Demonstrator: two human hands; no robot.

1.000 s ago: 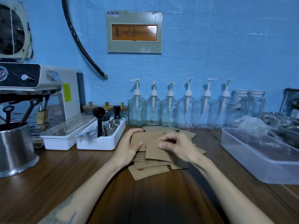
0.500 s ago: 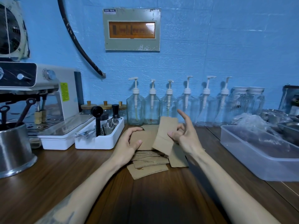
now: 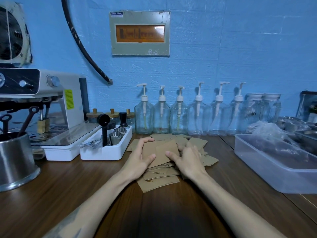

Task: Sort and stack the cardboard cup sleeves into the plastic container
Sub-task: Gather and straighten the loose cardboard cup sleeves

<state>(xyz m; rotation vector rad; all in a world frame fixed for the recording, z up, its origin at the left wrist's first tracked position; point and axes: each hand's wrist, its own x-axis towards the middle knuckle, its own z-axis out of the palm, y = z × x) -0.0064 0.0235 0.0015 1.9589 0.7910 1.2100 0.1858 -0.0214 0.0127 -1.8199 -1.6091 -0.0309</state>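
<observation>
A loose pile of brown cardboard cup sleeves (image 3: 159,182) lies on the wooden counter in the middle of the head view. My left hand (image 3: 139,158) grips the left side of a small stack on the pile, fingers curled over its far edge. My right hand (image 3: 188,160) holds the top sleeve (image 3: 167,148) flat on that stack, thumb on its near edge and fingers curled behind it. The clear plastic container (image 3: 257,167) stands on the counter to the right, apart from both hands.
A white tray of coffee tools (image 3: 106,152) sits just left of the pile, beside an espresso machine (image 3: 51,93) and a steel pitcher (image 3: 15,160). Several glass pump bottles (image 3: 161,115) line the blue wall. Crumpled plastic wrap (image 3: 269,129) and metal ware lie behind the container.
My right hand had a sleeve raised upright; it has brought the sleeve down flat onto the stack under my left hand. My left hand stayed on the pile.
</observation>
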